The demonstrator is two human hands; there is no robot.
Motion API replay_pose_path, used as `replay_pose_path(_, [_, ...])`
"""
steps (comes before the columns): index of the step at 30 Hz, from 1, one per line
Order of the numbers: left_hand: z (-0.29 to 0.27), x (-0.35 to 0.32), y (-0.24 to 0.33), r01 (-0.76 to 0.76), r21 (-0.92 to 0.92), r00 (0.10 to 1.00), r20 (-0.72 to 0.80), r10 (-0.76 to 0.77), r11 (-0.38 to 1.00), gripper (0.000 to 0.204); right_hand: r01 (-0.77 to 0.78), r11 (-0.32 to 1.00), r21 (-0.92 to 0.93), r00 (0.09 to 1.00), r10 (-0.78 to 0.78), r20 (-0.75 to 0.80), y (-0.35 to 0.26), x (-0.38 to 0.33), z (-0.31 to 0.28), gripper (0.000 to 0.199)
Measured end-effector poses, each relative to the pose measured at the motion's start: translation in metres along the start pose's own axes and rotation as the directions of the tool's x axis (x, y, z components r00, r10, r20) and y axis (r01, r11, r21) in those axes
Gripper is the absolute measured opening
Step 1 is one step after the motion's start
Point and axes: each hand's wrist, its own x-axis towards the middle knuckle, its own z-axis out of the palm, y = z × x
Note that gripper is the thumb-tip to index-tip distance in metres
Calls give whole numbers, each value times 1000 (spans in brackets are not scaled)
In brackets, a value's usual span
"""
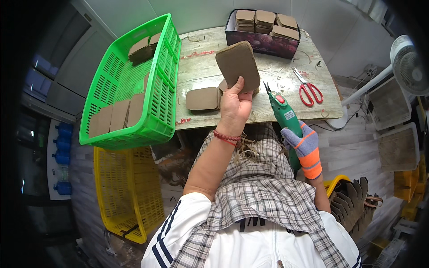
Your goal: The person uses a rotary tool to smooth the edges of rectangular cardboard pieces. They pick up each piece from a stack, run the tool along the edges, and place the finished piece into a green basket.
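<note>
My bare left hand (236, 105) grips a brown pad with rounded corners (238, 64), thumb on its face, held up above the table. Just below and left of it, a stack of similar pads (202, 99) lies on the table, partly hidden by the hand. My right hand (305, 151), in a grey and orange glove, is wrapped around green electric scissors (282, 110). Their dark pointed blades aim up toward the held pad but stand apart from it. Red-handled scissors (310, 94) rest on the table to the right of the electric scissors.
A green crate (161, 105) holding brown pads stands at the left. At the table's (196, 67) far edge sits a dark box (263, 44) of stacked pads. Scraps litter the tabletop. A yellow crate (145, 196) is below left, brown pieces (355, 203) lower right, a fan (410, 64) far right.
</note>
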Motion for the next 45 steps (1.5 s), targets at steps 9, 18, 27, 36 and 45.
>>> replay_pose_path(9, [-10,-8,-23,102,-95,995,-8,-103,990,33,16,1000,9,999,-16,-30,-12,-5,5,27])
replay_pose_path(18, [-31,-33,-37,170,75,984,43,-174,983,26,65,998,9,993,-63,-97,-17,1,-4,27])
replay_pose_path(27, [-42,-17,22,26,476,978,168,-120,879,28,1,998,-62,999,2,35,-30,-8,-22,29])
replay_pose_path(36, [-42,-8,81,-5,804,947,194,-254,595,34,31,983,-182,991,-7,131,-29,-11,-13,29])
replay_pose_path(45, [-50,-28,77,128,858,922,82,-378,497,32,10,985,-174,985,20,169,-22,-2,-9,34])
